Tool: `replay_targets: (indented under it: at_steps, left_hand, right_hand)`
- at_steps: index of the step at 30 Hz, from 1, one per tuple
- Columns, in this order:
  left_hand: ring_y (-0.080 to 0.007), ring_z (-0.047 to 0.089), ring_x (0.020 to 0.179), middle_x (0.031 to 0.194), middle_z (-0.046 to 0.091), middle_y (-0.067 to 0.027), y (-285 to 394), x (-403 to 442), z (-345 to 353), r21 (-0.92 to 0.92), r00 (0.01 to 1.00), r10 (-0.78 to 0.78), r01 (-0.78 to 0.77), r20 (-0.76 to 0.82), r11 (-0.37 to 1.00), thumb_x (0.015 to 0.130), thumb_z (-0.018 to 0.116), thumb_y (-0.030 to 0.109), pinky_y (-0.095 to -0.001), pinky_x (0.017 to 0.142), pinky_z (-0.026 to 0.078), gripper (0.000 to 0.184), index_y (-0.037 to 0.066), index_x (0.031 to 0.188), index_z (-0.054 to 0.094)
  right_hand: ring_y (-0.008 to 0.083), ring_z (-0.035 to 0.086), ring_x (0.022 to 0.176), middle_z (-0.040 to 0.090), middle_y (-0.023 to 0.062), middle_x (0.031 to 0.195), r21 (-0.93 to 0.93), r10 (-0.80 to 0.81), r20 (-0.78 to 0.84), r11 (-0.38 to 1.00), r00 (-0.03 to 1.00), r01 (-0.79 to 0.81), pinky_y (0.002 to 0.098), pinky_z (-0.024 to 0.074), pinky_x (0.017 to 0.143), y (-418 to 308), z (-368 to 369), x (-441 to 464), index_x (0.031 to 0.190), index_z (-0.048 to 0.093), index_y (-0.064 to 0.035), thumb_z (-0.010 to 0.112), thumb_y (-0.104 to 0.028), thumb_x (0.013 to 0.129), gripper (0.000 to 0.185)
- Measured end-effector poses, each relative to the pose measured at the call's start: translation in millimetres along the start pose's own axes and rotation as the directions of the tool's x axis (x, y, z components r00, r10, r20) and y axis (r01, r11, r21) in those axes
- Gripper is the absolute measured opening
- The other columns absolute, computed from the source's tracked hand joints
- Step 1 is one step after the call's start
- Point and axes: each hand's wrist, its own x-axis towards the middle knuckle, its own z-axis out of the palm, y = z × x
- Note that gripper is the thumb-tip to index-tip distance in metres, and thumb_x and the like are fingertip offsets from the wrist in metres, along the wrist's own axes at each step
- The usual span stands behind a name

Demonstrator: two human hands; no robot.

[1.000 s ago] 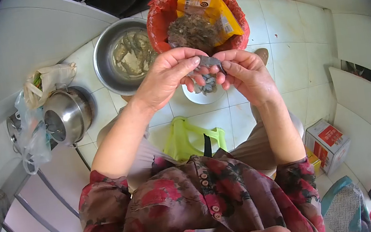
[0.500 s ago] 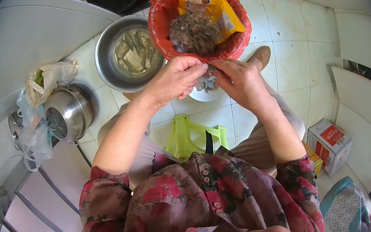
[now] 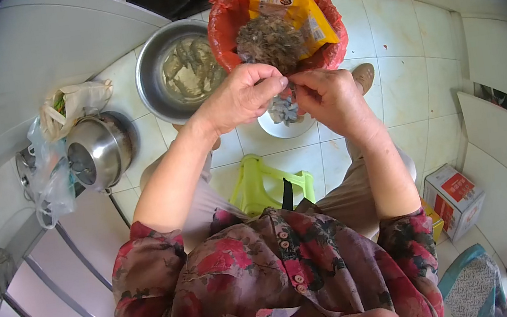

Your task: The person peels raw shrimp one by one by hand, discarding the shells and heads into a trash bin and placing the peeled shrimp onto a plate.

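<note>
My left hand (image 3: pixel 251 96) and my right hand (image 3: pixel 330 92) meet fingertip to fingertip at the near rim of a bin lined with a red plastic bag (image 3: pixel 218 37). Both are closed in a pinch on a small greyish shrimp (image 3: pixel 287 91), mostly covered by the fingers. Just below them, a white dish (image 3: pixel 292 130) on the floor holds peeled grey shrimp (image 3: pixel 283 112), partly behind my right hand. Inside the bin lie a heap of brownish shells (image 3: pixel 270 42) and a yellow packet (image 3: pixel 308 18). To the left, whole shrimp (image 3: pixel 192 66) lie in water in a steel basin (image 3: pixel 151 98).
A light green plastic stool (image 3: pixel 253 181) stands between my knees. Metal pots (image 3: pixel 100 151) and plastic bags (image 3: pixel 52 177) are on the left, by white cabinets. At right are a red-and-white carton (image 3: pixel 457 198) and cabinet doors (image 3: pixel 503 156).
My left hand has risen slightly toward the bin, and its fingers have shifted against the right hand's. More of the white dish now shows. The whole view has shifted slightly.
</note>
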Motion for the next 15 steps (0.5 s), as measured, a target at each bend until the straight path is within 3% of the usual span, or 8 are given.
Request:
replay_targets:
  at_steps: [4, 6, 7, 8, 9, 11, 12, 15]
  left_hand:
    - [-0.0024, 0.046, 0.057, 0.064, 0.055, 0.0045, 2.5, 1.8, -5.7, 0.146, 0.999, 0.035, -0.031, -0.022, 0.989, 0.09, 0.061, 0.025, -0.0195, 0.051, 0.037, 0.022, 0.004, 0.088, 0.068]
    - [-0.0042, 0.055, 0.069, 0.076, 0.065, 0.0017, 5.1, 0.7, -3.0, 0.328, 0.989, 0.135, -0.109, -0.056, 0.939, 0.089, 0.062, 0.018, -0.0217, 0.063, 0.046, 0.019, 0.001, 0.094, 0.069]
    - [-0.0042, 0.055, 0.069, 0.076, 0.065, 0.0017, 1.7, 1.5, -4.3, 0.328, 0.989, 0.133, -0.107, -0.059, 0.939, 0.089, 0.062, 0.018, -0.0217, 0.063, 0.046, 0.019, 0.001, 0.094, 0.069]
    - [-0.0059, 0.058, 0.073, 0.081, 0.067, -0.0004, -4.8, 3.1, -6.8, 0.36, 0.972, 0.235, -0.21, -0.027, 0.909, 0.088, 0.062, 0.014, -0.0222, 0.066, 0.047, 0.016, 0.001, 0.097, 0.068]
    - [-0.0076, 0.061, 0.078, 0.086, 0.068, -0.0025, -5.6, 3.3, -6.7, 0.388, 0.943, 0.333, -0.311, 0.01, 0.868, 0.088, 0.062, 0.009, -0.0227, 0.07, 0.049, 0.016, 0.001, 0.101, 0.067]
    - [-0.0068, 0.061, 0.079, 0.086, 0.069, -0.0027, -4.9, 0.5, -4.8, 0.409, 0.93, 0.368, -0.341, 0.014, 0.846, 0.089, 0.062, 0.011, -0.0231, 0.072, 0.049, 0.015, 0.001, 0.099, 0.067]
    - [-0.0061, 0.06, 0.08, 0.086, 0.07, -0.0029, -3.6, -1.0, -3.4, 0.428, 0.914, 0.405, -0.373, 0.019, 0.823, 0.09, 0.061, 0.012, -0.0235, 0.074, 0.049, 0.016, 0.0, 0.098, 0.067]
    - [-0.0091, 0.061, 0.091, 0.098, 0.069, -0.0051, -5.9, -2.6, -3.9, 0.396, 0.927, 0.374, -0.347, 0.009, 0.85, 0.088, 0.062, 0.008, -0.0263, 0.082, 0.049, 0.019, 0.0, 0.105, 0.065]
  right_hand:
    - [0.0363, 0.061, 0.071, 0.062, 0.019, 0.074, -0.007, -0.055, 0.003, 0.998, 0.998, 0.055, 0.0401, 0.0495, 0.063, 1.1, -1.2, 3.6, 0.085, 0.062, 0.0013, 0.058, -0.001, 0.076, 0.01]
    - [0.0364, 0.061, 0.07, 0.062, 0.0192, 0.074, -0.057, -0.081, -0.002, 0.995, 0.997, 0.081, 0.0396, 0.0496, 0.062, 1.0, 0.0, 5.0, 0.084, 0.062, 0.0015, 0.058, -0.001, 0.077, 0.009]
    - [0.0365, 0.061, 0.069, 0.062, 0.0194, 0.074, -0.108, -0.107, -0.006, 0.989, 0.994, 0.105, 0.0392, 0.0496, 0.062, 1.0, 0.9, 5.6, 0.084, 0.062, 0.0018, 0.058, -0.001, 0.077, 0.009]
    - [0.0365, 0.061, 0.069, 0.062, 0.0194, 0.074, -0.105, -0.107, -0.004, 0.989, 0.994, 0.106, 0.0392, 0.0496, 0.062, 0.6, 1.1, 6.4, 0.084, 0.062, 0.0018, 0.058, -0.001, 0.077, 0.009]
    - [0.0336, 0.063, 0.066, 0.062, 0.0184, 0.072, -0.041, -0.074, -0.021, 0.996, 0.997, 0.073, 0.0372, 0.05, 0.06, -0.4, 0.3, 7.3, 0.083, 0.063, 0.0021, 0.058, 0.0, 0.077, 0.008]
    - [0.0306, 0.064, 0.063, 0.062, 0.0175, 0.071, 0.024, -0.041, -0.038, 0.999, 0.998, 0.042, 0.0353, 0.0504, 0.058, -3.1, -1.0, 8.4, 0.083, 0.063, 0.0024, 0.058, 0.0, 0.077, 0.008]
    - [0.0245, 0.064, 0.059, 0.062, 0.0152, 0.069, 0.119, 0.029, -0.031, 0.993, 0.999, -0.025, 0.0327, 0.05, 0.055, -5.0, -1.3, 8.5, 0.084, 0.064, 0.0027, 0.058, 0.0, 0.078, 0.009]
    - [0.0141, 0.063, 0.054, 0.063, 0.0104, 0.066, 0.266, 0.202, -0.001, 0.944, 0.979, -0.195, 0.0277, 0.049, 0.05, -12.2, -2.0, 9.8, 0.087, 0.066, 0.0036, 0.057, -0.001, 0.081, 0.012]
